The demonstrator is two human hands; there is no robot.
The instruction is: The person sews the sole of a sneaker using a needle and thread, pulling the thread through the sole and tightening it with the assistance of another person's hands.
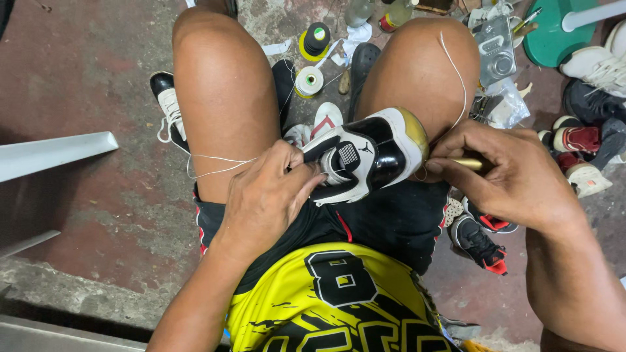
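1. Black-and-white sneaker (pixel 365 156) lies on your lap between your thighs, long axis toward 2 o'clock, gold-tinged sole edge at that end.
2. Your left hand (pixel 270 195) clamps its tongue end.
3. Your right hand (pixel 508 173) pinches a brass-coloured awl (pixel 468 163) at the sole; white thread (pixel 456 72) runs toward 12 o'clock.

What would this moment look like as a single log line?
left hand: grips black-and-white sneaker on lap | right hand: holds brass-coloured awl handle at sole edge | white thread: over right knee

The sneaker (pixel 365 156) shows glossy black patent panels, smooth white leather and a yellowed rubber sole edge. The tool (pixel 468 163) has a shiny brass-like metal shaft. Thin white thread (pixel 215 158) looks matt. The jersey (pixel 339 306) is smooth synthetic cloth; the floor (pixel 91 85) is rough, worn concrete.
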